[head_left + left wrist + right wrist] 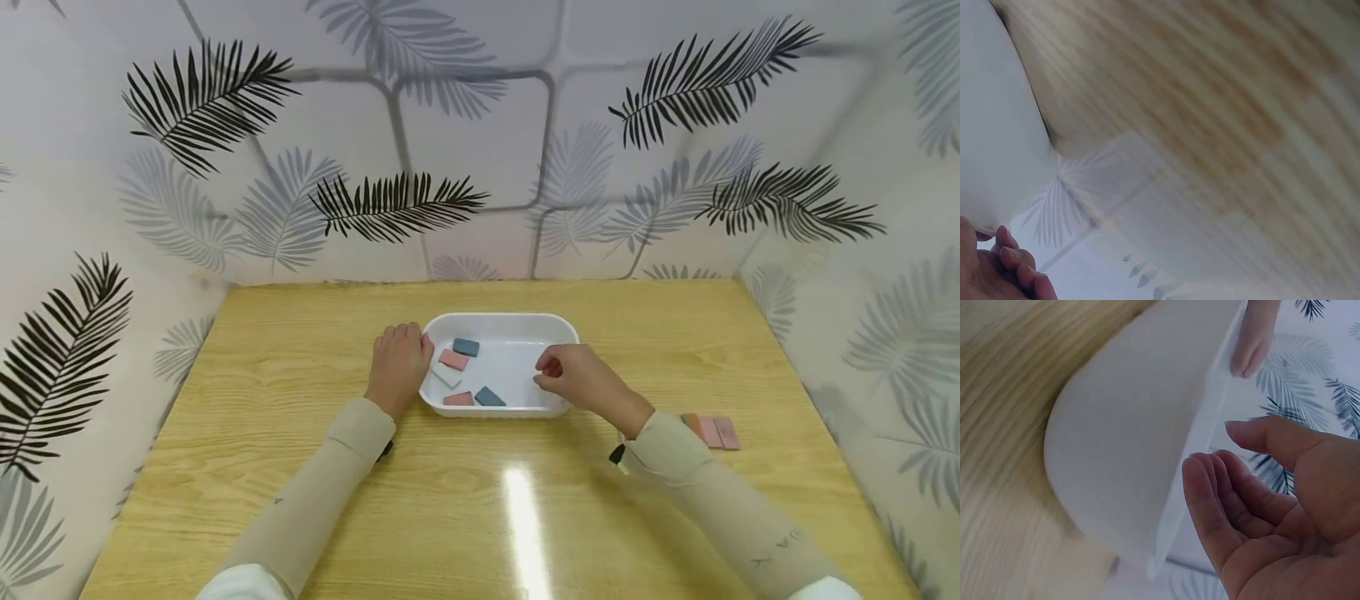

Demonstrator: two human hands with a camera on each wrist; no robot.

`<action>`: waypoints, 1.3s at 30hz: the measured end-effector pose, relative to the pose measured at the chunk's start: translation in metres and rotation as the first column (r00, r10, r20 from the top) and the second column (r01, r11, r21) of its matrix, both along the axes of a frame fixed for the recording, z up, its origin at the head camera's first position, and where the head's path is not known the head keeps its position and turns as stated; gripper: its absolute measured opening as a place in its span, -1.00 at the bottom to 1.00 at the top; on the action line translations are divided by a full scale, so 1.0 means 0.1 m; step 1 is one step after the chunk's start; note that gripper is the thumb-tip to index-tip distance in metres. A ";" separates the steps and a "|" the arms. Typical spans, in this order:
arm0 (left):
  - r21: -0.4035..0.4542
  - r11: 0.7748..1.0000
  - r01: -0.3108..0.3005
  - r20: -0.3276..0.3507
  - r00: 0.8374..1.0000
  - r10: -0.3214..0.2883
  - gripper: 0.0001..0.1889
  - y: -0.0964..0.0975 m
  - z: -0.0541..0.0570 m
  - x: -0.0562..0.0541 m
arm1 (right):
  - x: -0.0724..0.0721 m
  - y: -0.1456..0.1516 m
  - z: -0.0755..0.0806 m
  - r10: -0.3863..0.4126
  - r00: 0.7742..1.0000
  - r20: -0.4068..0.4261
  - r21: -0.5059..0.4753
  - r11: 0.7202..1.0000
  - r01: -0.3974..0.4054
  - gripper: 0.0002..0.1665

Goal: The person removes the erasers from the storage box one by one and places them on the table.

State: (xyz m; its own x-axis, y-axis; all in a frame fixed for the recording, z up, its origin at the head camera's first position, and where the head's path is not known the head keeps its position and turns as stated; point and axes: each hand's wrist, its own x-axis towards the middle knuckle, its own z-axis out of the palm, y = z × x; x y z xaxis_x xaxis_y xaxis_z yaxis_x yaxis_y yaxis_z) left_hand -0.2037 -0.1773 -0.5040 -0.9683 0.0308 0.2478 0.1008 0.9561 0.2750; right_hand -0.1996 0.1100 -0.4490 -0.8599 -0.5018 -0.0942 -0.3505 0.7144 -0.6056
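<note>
A white plastic tub (517, 375) stands on the table, holding several small flat rectangular blocks. Two are blue-grey (491, 397), two pink (453, 359) and one white (447, 375); they lie in its left half. My left hand (400, 364) grips the tub's left rim, its fingers (1010, 259) curled at the edge in the left wrist view. Over the tub's right side hovers my right hand (573, 377). In the right wrist view, its thumb (1260, 434) and fingertips are apart, the fingers loosely bent with nothing between them.
More blocks, pink and orange (712, 431), lie side by side on the wooden table (450, 508) right of the tub, partly behind the right sleeve (720, 492). A leaf-patterned wall (480, 142) rises behind the table and along both sides.
</note>
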 end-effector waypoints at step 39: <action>-0.021 1.000 -0.005 -0.072 0.997 0.003 -0.72 -0.02 -0.03 0.00 | -0.15 -0.82 -0.34 0.128 0.977 0.172 0.142 0.978 -0.153 -0.82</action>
